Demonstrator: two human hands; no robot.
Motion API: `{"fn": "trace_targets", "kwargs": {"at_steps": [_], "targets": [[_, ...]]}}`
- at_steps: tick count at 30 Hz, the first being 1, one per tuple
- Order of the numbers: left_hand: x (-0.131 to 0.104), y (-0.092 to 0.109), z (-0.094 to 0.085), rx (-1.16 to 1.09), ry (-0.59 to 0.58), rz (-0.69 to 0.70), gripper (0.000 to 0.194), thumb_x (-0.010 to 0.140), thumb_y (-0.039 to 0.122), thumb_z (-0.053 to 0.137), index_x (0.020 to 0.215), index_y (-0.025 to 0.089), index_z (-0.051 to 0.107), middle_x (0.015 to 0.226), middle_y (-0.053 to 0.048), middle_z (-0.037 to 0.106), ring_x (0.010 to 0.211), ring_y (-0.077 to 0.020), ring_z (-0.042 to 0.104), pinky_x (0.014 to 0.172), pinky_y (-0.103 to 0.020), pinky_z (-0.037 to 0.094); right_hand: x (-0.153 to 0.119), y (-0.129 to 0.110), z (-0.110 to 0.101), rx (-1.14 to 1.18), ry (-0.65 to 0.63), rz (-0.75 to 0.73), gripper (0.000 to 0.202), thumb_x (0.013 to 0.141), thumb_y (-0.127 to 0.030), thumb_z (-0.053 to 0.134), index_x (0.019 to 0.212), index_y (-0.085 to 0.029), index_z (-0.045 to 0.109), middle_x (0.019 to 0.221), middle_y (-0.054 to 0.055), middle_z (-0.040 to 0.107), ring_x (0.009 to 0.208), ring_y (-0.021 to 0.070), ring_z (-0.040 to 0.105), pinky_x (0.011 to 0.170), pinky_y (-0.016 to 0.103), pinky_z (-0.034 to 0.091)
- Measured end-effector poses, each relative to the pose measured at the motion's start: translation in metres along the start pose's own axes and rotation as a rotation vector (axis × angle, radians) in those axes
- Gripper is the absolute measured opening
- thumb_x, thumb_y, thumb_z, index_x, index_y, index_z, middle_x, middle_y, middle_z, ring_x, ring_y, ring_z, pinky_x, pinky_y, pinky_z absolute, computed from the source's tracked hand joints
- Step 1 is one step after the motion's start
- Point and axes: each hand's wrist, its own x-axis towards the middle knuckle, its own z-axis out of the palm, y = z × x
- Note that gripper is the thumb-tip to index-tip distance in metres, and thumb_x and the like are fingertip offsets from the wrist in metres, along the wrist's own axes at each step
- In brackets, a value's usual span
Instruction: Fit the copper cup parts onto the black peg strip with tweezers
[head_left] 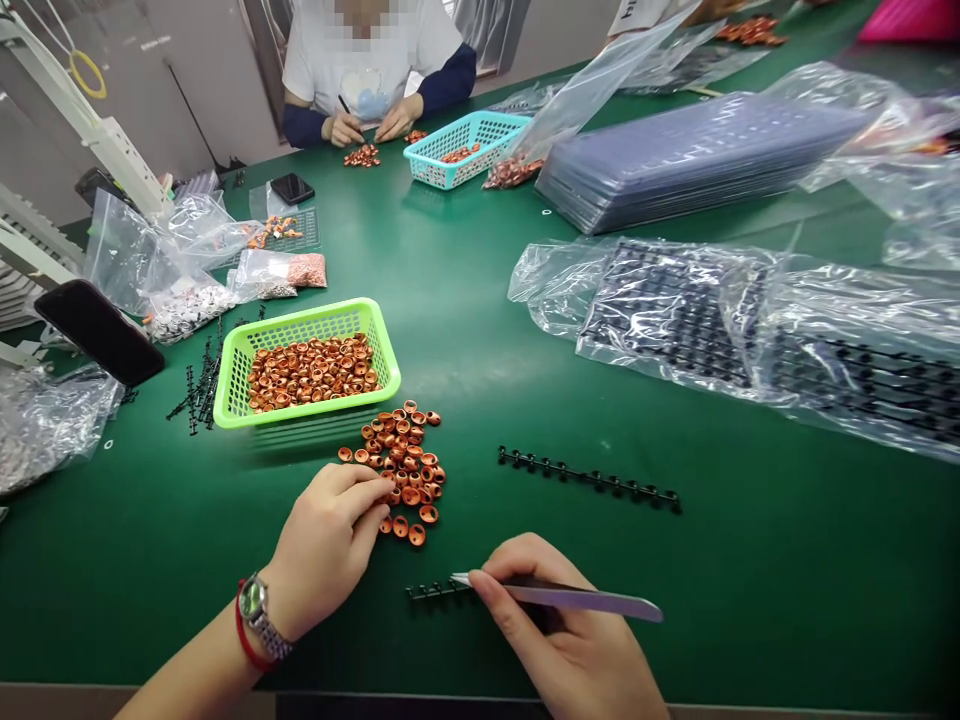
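Observation:
At the left edge of a loose pile of small copper-coloured cups [410, 470] is my left hand [330, 540], its bent fingers drawn together at the pieces. Whatever is between its fingertips is hidden. My right hand [555, 620] is closed around metal tweezers [585, 598], whose tips point left. Those tips lie at a short black toothed strip [435, 591], partly covered by the hand. Farther back, a longer black strip [589, 477] rests on the green table. A lime-green basket [307, 415] behind the pile holds many more of these cups.
Black strips [201, 385] are heaped left of the basket, near a propped phone [101, 330] and bags of small parts [187, 305]. Bagged black strips [675, 310] and stacked clear trays [675, 160] occupy the right. Across the table, a co-worker's hands [371, 125] work beside a turquoise basket [450, 172].

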Motion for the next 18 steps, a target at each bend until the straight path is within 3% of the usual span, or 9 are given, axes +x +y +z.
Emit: {"fn": "trace_targets", "kwargs": {"at_steps": [3,5,10,18], "targets": [[-0.013,0.008,0.001,-0.03,0.071,-0.042,0.021,0.096,0.005,0.064,0.108,0.015,0.078,0.11,-0.013,0.073,0.101,-0.0277,0.071,0.09,-0.04,0.062,-0.001,0.001,0.0,-0.01,-0.002,0.006,0.025,0.104,-0.027,0.061,0.08,-0.025,0.06,0.071,-0.003,0.059,0.059,0.0137,0.059,0.053,0.022,0.048],[-0.024,0.019,0.003,-0.114,0.089,-0.078,0.023,0.097,0.006,0.062,0.108,0.019,0.078,0.106,-0.01,0.073,0.096,-0.0238,0.072,0.086,-0.034,0.063,-0.002,0.0,0.001,-0.017,-0.007,0.008,0.024,0.104,-0.026,0.062,0.08,-0.025,0.061,0.07,-0.003,0.059,0.058,0.0138,0.059,0.052,0.022,0.048],[-0.055,0.044,0.02,-0.398,0.022,-0.082,0.025,0.096,0.006,0.063,0.111,0.022,0.074,0.098,-0.005,0.077,0.084,-0.0165,0.076,0.077,-0.019,0.061,0.001,-0.004,0.001,-0.02,0.002,-0.015,0.026,0.105,-0.027,0.062,0.079,-0.024,0.061,0.069,-0.003,0.06,0.058,0.0136,0.06,0.052,0.021,0.049],[-0.068,0.041,0.038,-0.543,-0.01,-0.361,0.027,0.095,0.007,0.064,0.113,0.026,0.067,0.099,0.001,0.079,0.087,-0.0143,0.078,0.081,-0.017,0.062,0.004,-0.005,-0.002,0.056,-0.047,0.03,0.03,0.106,-0.042,0.062,0.08,-0.026,0.066,0.071,-0.004,0.065,0.06,0.0128,0.064,0.055,0.019,0.051]]}}
